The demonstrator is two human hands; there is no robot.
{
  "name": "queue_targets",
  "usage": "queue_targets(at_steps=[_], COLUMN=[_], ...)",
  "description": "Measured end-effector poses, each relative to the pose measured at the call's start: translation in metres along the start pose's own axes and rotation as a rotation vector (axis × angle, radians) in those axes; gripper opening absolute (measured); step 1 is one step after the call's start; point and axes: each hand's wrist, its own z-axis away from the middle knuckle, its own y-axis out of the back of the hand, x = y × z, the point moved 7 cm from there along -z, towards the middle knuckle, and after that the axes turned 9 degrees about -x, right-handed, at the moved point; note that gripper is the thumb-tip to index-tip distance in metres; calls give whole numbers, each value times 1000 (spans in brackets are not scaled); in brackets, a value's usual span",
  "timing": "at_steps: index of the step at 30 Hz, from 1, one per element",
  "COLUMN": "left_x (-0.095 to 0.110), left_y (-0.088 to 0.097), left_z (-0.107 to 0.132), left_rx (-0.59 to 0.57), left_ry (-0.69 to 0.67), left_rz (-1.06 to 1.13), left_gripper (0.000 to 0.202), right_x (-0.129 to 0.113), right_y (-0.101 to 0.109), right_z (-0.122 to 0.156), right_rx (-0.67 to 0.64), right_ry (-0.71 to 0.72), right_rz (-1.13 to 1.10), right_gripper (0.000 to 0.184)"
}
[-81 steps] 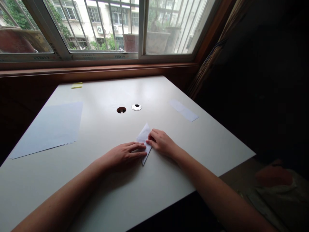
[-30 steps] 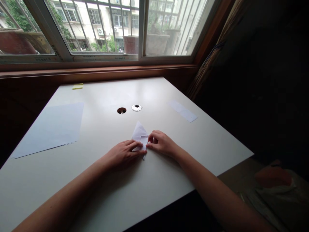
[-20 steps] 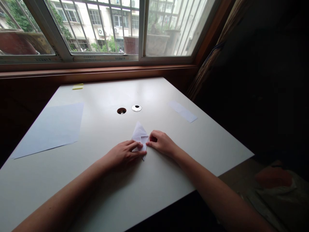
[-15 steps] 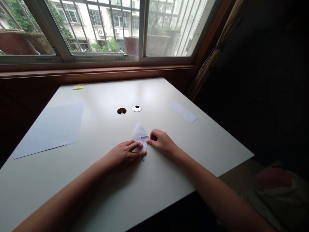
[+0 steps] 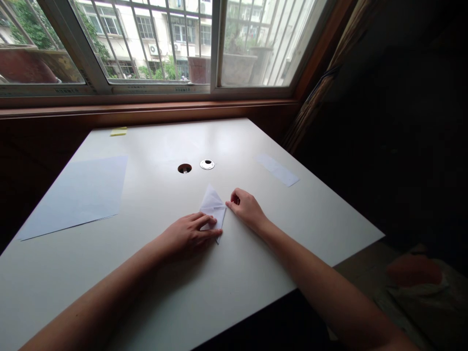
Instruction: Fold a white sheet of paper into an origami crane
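Note:
A small folded white paper, pointed at its far and near ends, lies on the white table. My left hand rests on its lower left part, fingers apart and pressing it against the tabletop. Part of the paper is covered by those fingers. At the paper's right corner is my right hand, with thumb and forefinger pinched together on the edge there. The other right fingers are curled in.
Large white sheets lie at the left, and a narrow white paper strip at the right. Beyond the folded paper are a round cable hole and its metal cover. A yellow notepad sits near the window.
My right hand has moved slightly away from me along the paper's right edge, up to its corner. The raised flap now lies flatter. My left hand has stayed in place.

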Motion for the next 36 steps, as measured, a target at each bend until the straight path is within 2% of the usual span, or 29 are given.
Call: queue_targets(at_steps=[4,7,9,11,18,36], left_x=[1,-1,-3,-4,-2,4], left_y=[2,1,-1,-1,1,9], left_z=[-2,-3,-3,-4,-4,-3], left_rx=[2,-1,0,6,8,-35], left_ry=[24,65,84,90,27,-32], left_rz=[-34,-56,-56,-48,-1,96], left_gripper=[41,41,42,42,38,32], right_x=[1,-8,-18,-25,-26,-23], right_y=[4,-1,-7,-9,-10,-11], right_z=[4,6,8,10,8,8], right_rx=[71,-26,-114,-148,-159,-173], right_ry=[2,113,215,268,236,218], right_rz=[-69,-88,-38,25,66,57], right_gripper=[11,9,9,10,13,13])
